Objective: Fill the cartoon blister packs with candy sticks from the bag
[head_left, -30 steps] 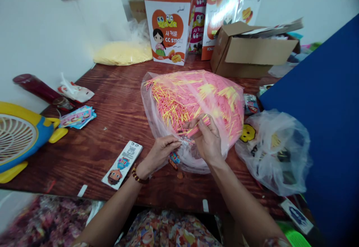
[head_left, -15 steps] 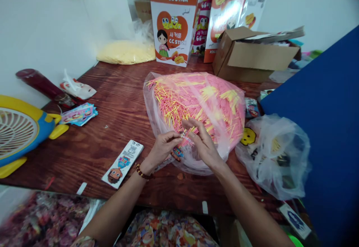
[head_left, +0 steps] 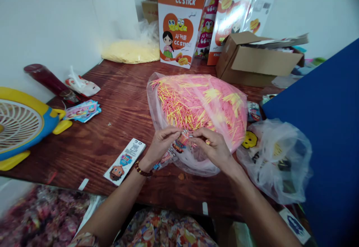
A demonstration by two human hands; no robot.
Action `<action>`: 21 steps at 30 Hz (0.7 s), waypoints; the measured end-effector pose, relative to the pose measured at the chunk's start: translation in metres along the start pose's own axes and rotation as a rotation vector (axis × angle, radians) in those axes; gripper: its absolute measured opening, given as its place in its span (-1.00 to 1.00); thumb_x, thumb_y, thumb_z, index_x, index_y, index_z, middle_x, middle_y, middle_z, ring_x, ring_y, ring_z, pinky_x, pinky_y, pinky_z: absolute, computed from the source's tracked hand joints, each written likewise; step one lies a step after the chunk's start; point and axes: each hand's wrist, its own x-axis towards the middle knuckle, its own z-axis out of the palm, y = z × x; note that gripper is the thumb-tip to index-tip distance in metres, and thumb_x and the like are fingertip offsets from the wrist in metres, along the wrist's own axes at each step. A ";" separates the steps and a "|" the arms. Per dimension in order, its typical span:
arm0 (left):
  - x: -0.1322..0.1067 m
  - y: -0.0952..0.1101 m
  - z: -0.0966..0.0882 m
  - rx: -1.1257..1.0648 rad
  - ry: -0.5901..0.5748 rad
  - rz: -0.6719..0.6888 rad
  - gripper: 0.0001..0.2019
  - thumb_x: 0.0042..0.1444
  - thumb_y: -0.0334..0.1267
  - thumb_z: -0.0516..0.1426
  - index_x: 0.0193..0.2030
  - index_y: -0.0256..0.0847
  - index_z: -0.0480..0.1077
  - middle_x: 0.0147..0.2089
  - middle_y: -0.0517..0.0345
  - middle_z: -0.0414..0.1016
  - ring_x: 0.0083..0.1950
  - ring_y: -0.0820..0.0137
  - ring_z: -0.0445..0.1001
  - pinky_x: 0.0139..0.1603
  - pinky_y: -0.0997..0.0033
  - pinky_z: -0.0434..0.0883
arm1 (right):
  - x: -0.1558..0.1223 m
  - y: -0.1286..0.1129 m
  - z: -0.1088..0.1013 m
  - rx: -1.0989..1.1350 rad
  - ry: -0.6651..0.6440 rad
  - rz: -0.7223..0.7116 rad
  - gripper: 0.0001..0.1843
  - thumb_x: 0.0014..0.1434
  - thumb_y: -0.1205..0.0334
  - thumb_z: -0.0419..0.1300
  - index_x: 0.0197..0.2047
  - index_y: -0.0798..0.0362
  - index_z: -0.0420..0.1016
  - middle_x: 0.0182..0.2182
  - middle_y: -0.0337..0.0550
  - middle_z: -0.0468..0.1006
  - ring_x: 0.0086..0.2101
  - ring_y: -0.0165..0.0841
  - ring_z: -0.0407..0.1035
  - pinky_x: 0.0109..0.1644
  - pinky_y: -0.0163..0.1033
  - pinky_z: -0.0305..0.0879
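Note:
Between my hands is a small clear printed packet [head_left: 182,141] with pink and yellow sticks showing inside it. The fingertips of my left hand [head_left: 163,143] pinch its upper left edge. My right hand [head_left: 213,146], a ring on one finger, pinches the upper right edge. Just beyond them lies a large clear plastic bag [head_left: 153,93], its mouth toward the left, full of thin pink and yellow sticks [head_left: 179,105]. More printed clear wrapping [head_left: 165,160] rests on the table beside my left wrist, partly hidden by it.
A white printed card box [head_left: 125,161] lies left of my arm. Leftward are a yellow and blue fan [head_left: 22,127], blue-pink packets [head_left: 84,111] and tissues [head_left: 81,86]. A knotted plastic bag [head_left: 280,161] and a blue panel [head_left: 322,108] stand right. Cartons [head_left: 179,26] line the back.
My right hand has gone from partly open fingers beside the packet to a pinch on its edge. The packet's printed face now shows upright between both hands. The camera view has shifted slightly.

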 end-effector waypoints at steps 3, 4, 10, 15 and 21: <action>-0.003 0.013 -0.009 0.067 0.034 0.080 -0.83 0.14 -0.19 0.21 -0.27 -0.20 0.60 -0.22 0.08 0.59 -0.14 0.35 0.50 -0.06 0.39 0.42 | 0.005 -0.012 0.002 -0.015 0.000 -0.049 -0.80 0.22 0.11 0.24 -0.40 0.01 0.51 -0.49 -0.25 0.47 -0.43 -0.37 0.32 -0.33 -0.27 0.18; -0.005 0.018 -0.014 0.089 0.042 0.086 -0.84 0.14 -0.20 0.20 -0.29 -0.20 0.59 -0.23 0.09 0.58 -0.16 0.36 0.49 -0.08 0.40 0.41 | 0.007 -0.015 0.005 -0.012 -0.014 -0.043 -0.80 0.21 0.12 0.24 -0.41 0.01 0.50 -0.51 -0.26 0.46 -0.45 -0.38 0.30 -0.34 -0.28 0.16; -0.025 0.013 -0.053 0.392 -0.057 -0.109 -0.76 0.21 -0.16 0.12 -0.33 -0.24 0.54 -0.37 0.14 0.54 -0.34 0.40 0.44 -0.28 0.46 0.36 | 0.005 0.003 0.054 0.138 -0.244 0.192 -0.78 0.21 0.21 0.17 -0.46 0.03 0.48 -0.60 -0.33 0.45 -0.52 -0.41 0.33 -0.39 -0.33 0.14; -0.051 -0.032 -0.070 0.681 -0.103 -0.146 -0.76 0.25 -0.19 0.06 -0.13 -0.21 0.53 -0.14 0.01 0.60 -0.12 0.28 0.51 -0.03 0.28 0.41 | -0.010 0.023 0.099 -0.353 -0.325 0.296 -0.74 0.23 0.27 0.10 -0.45 0.04 0.54 -0.50 -0.17 0.57 -0.42 -0.33 0.40 -0.34 -0.29 0.11; -0.071 -0.064 -0.065 0.732 -0.134 -0.017 -0.65 0.26 -0.18 0.08 0.15 -0.19 0.40 0.02 -0.07 0.48 0.04 0.19 0.44 0.10 0.13 0.41 | -0.007 0.030 0.082 -0.408 -0.287 0.280 -0.75 0.28 0.22 0.08 -0.26 0.01 0.60 -0.39 -0.13 0.63 -0.37 -0.31 0.45 -0.31 -0.28 0.13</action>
